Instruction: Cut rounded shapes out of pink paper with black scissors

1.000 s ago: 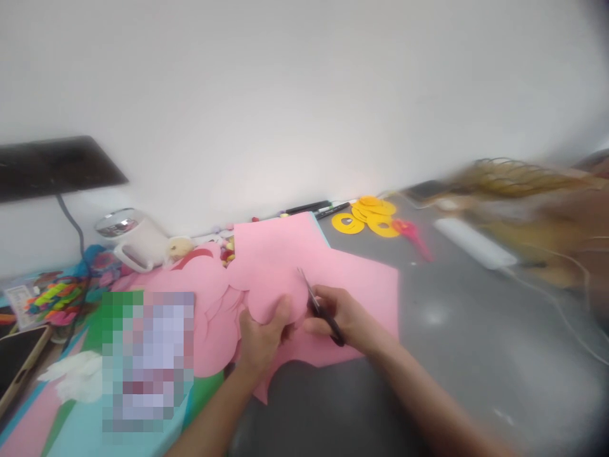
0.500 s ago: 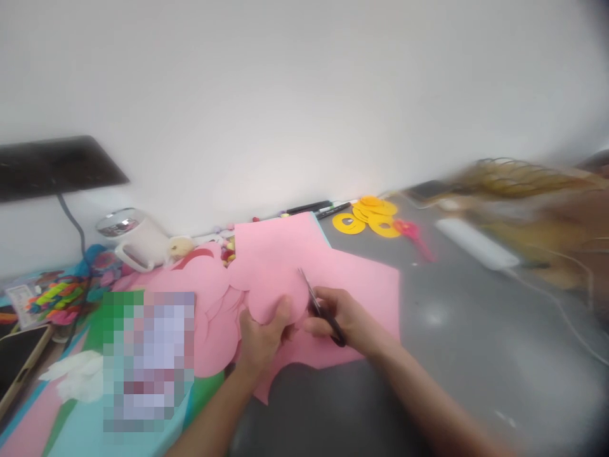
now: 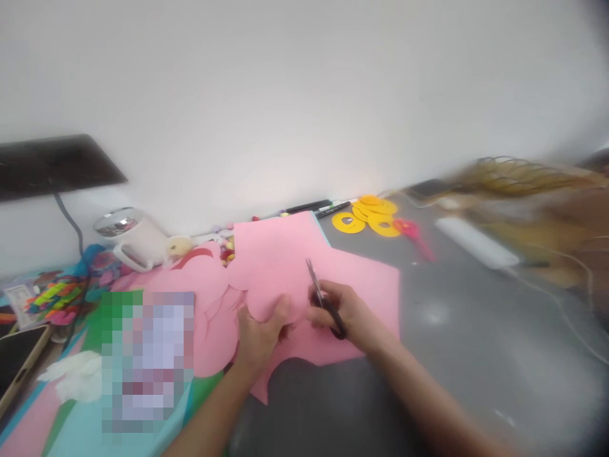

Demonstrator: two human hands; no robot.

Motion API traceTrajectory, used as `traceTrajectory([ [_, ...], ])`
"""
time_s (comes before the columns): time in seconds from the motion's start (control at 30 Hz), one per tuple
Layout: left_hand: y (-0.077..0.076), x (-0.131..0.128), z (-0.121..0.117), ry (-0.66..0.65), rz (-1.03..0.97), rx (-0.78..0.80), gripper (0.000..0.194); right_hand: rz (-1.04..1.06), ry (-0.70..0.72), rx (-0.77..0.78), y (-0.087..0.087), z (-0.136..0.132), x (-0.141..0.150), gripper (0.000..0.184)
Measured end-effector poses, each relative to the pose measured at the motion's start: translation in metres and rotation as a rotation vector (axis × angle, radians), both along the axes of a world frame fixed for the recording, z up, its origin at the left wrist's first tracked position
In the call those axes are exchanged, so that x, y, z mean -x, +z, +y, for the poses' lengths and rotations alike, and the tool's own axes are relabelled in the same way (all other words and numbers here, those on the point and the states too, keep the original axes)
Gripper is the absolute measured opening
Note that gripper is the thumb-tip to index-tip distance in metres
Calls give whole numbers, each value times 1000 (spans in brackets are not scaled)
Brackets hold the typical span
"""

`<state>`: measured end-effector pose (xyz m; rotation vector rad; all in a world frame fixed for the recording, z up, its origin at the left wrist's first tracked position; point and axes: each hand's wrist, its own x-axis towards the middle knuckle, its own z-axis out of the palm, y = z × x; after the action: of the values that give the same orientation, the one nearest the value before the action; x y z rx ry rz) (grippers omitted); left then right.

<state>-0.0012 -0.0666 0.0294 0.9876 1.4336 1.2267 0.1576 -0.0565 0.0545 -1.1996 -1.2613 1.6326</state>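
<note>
My left hand (image 3: 261, 333) is closed on a rounded piece of pink paper (image 3: 278, 285), thumb on top and the other fingers partly hidden beneath. In my right hand (image 3: 345, 311) is a pair of scissors (image 3: 314, 279) with dark handles, its blades pointing up and away at the paper's right edge. The blades look nearly closed. A larger pink sheet (image 3: 366, 279) with curved cut-outs along its near edge lies under both hands. Several rounded pink paper cut-outs (image 3: 214, 346) overlap just left of my left hand.
Yellow paper rings (image 3: 349, 223) and a bright pink tool (image 3: 416, 238) lie at the back. Dark pens (image 3: 309, 207) rest along the wall. A white mug (image 3: 143, 238) stands back left, and a white power strip (image 3: 478, 242) sits on the right of the grey table (image 3: 451, 355).
The scissors have shifted slightly up and to the right, their tips rising along the pink paper's edge. My left hand has hardly moved.
</note>
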Motion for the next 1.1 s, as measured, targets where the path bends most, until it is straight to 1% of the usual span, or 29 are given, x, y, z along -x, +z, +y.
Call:
traceTrajectory([
  [0.13, 0, 2, -2, -169, 23, -54, 42, 27, -184, -100, 4, 3, 2, 37],
  [0.2, -1, 2, -3, -189, 44, -70, 41, 43, -234, -99, 4, 3, 3, 39],
  [0.27, -1, 2, -4, -169, 48, -66, 45, 52, -237, -89, 2, 3, 4, 40],
  [0.37, 1, -1, -6, -123, 8, -27, 46, 51, -197, -99, -1, 2, 5, 42],
  [0.43, 4, -2, -7, -64, -7, -25, 47, 41, -153, -119, -3, 1, 6, 44],
  [0.53, 8, -4, -6, 39, -28, -74, 49, 45, -44, -133, -4, -1, 7, 47],
  [0.6, 9, -4, -5, 85, -43, -89, 49, 54, 34, -123, -3, -2, 7, 48],
  [0.7, 8, -3, -4, 99, -30, -81, 50, 64, 93, -111, -1, -4, 7, 46],
  [0.8, 8, -3, -5, 89, -6, -73, 49, 77, 108, -110, 0, -4, 6, 45],
  [0.93, 10, -4, -5, 93, -23, -73, 51, 82, 142, -94, -2, -5, 5, 45],
  [1.1, 10, -4, -3, 98, 65, -91, 49, 83, 161, -77, -5, -5, 7, 48],
])
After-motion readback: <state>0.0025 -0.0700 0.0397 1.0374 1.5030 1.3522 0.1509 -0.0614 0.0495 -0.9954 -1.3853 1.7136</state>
